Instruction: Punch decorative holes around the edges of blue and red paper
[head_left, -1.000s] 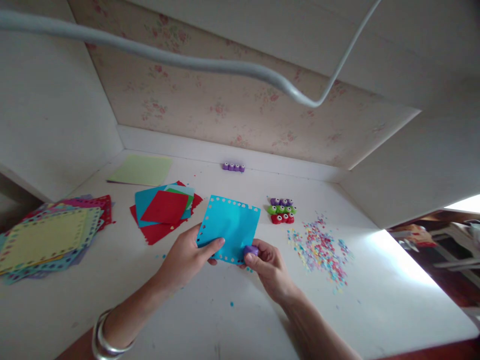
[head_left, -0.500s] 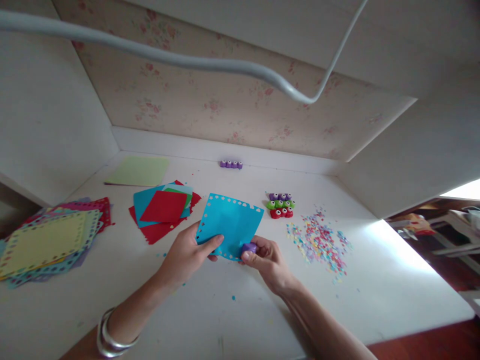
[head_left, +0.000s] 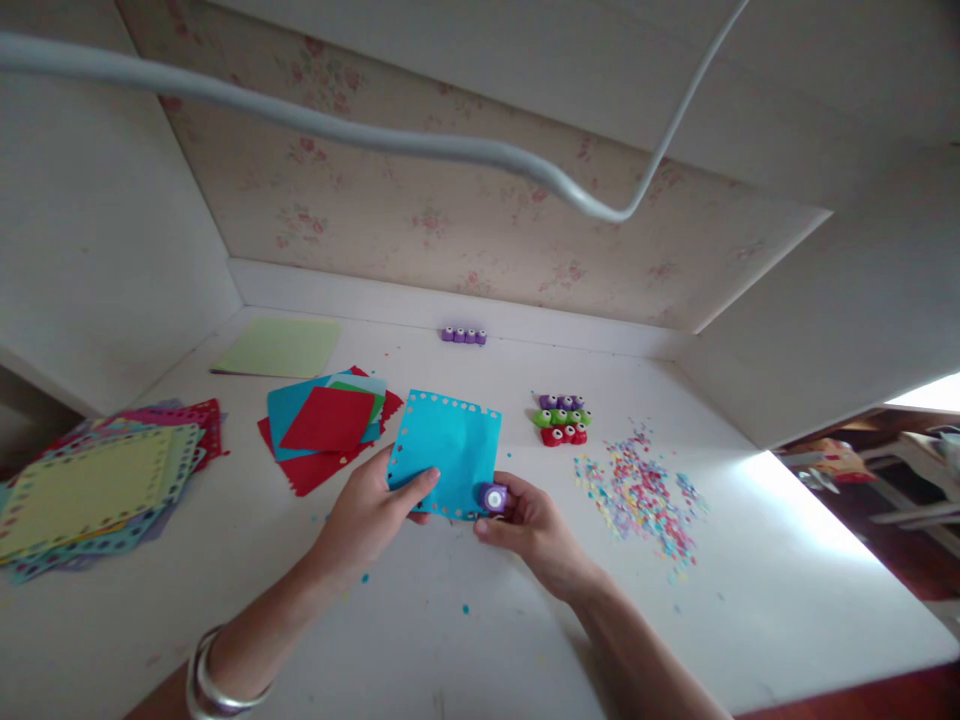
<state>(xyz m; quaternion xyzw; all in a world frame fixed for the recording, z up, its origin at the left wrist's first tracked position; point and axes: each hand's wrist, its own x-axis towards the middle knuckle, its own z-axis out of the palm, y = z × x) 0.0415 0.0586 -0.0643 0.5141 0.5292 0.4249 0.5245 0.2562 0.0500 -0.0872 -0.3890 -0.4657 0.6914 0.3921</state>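
Note:
My left hand [head_left: 386,497] pinches a blue sheet of paper [head_left: 454,445] by its lower left, thumb on top and fingers beneath. Small cut-out holes run along the paper's left, top and bottom edges. In my right hand [head_left: 529,520] is a small purple craft punch [head_left: 493,497], set at the sheet's lower right corner. Its round white button faces up, and my thumb sits just below it, off the button. The paper is held above the white table.
Punched coloured papers [head_left: 97,490] are piled at the left. Red, blue and green sheets [head_left: 330,420] lie nearer the middle, with pale green paper [head_left: 277,347] behind. Purple punches [head_left: 464,336] stand by the wall; more punches [head_left: 564,417] and scattered confetti [head_left: 649,490] lie right.
The blue paper has turned slightly and shifted left. My right thumb has come off the purple punch, whose white button now shows.

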